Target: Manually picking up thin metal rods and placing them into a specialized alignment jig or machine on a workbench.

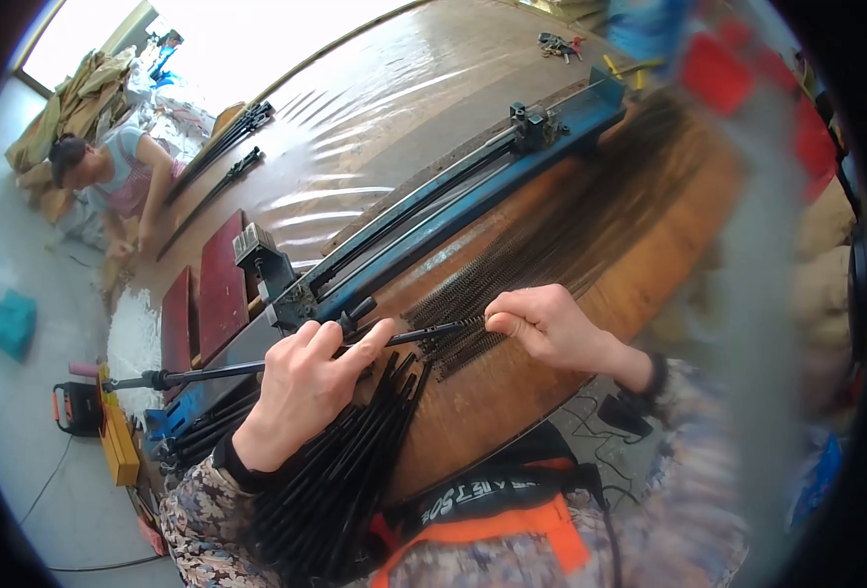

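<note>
Wooden tabletop [487,407] beneath; black rod [419,335] spans both hands [301,387], extending leftward.

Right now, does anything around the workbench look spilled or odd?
Yes: white bits lie spread on the floor to the left of the dark red boards, looking like a spill or scraps; I can't tell which. The black rod in the left hand shows no obvious damage.

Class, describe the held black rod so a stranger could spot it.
Find the wooden table, then the heap of rods at its left end. By that heap, one black rod runs through the left hand toward the right hand. Unlike its heaped neighbours, it is held, with a spring at its right end.
</note>
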Available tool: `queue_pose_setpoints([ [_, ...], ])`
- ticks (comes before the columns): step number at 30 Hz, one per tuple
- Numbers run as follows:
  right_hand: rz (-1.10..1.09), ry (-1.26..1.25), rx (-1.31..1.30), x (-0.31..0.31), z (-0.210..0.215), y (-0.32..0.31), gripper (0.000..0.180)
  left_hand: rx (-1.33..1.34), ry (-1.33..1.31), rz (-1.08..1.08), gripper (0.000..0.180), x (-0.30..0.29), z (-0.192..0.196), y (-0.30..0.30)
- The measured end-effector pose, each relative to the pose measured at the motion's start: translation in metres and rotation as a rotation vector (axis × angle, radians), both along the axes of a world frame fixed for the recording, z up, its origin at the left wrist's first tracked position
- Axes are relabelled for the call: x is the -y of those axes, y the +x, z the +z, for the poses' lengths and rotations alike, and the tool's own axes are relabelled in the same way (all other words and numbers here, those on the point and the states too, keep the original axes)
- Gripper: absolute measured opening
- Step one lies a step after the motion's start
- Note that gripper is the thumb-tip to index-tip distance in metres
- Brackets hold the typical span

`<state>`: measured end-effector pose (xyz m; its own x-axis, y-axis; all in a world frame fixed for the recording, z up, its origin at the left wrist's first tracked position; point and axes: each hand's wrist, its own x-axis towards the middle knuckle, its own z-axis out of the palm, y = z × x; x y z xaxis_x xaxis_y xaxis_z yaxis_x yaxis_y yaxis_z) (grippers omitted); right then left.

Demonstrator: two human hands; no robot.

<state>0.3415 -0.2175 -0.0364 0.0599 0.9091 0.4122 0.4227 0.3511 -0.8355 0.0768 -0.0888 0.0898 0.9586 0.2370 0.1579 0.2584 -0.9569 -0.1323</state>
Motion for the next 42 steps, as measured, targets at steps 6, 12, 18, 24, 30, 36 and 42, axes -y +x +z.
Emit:
queue_pose_setpoints([
  [6, -0.073, 0.26, 0.297, 0.007, 0.011, -0.008, 0.015, -0.068, -0.223, 0.017, 0.042, 0.02, 0.003, 0.017],
  [12, -0.199, 0.437, 0.575, -0.01, -0.018, 0.044, 0.04, -0.019, 0.002, 0.152, 0.04, 0.012, 0.008, 0.0],
  [18, -0.217, 0.609, 0.629, -0.01, 0.009, 0.029, 0.025, 0.006, -0.192, -0.04, 0.04, 0.02, 0.002, 0.015],
  [24, -0.225, 0.539, 0.703, -0.006, -0.007, 0.036, 0.037, 0.02, -0.165, 0.008, 0.044, 0.009, -0.011, 0.015],
  [30, -0.355, 0.563, 0.587, -0.015, -0.023, 0.075, 0.04, 0.116, -0.047, 0.122, 0.043, 0.007, 0.011, -0.003],
  [36, -0.252, 0.668, 0.393, -0.016, 0.036, 0.017, 0.045, 0.092, -0.006, 0.044, 0.045, 0.031, 0.041, 0.011],
  [42, -0.191, 0.523, 0.346, -0.038, 0.059, -0.047, 0.056, 0.082, 0.036, 0.09, 0.047, 0.031, 0.07, -0.028],
])
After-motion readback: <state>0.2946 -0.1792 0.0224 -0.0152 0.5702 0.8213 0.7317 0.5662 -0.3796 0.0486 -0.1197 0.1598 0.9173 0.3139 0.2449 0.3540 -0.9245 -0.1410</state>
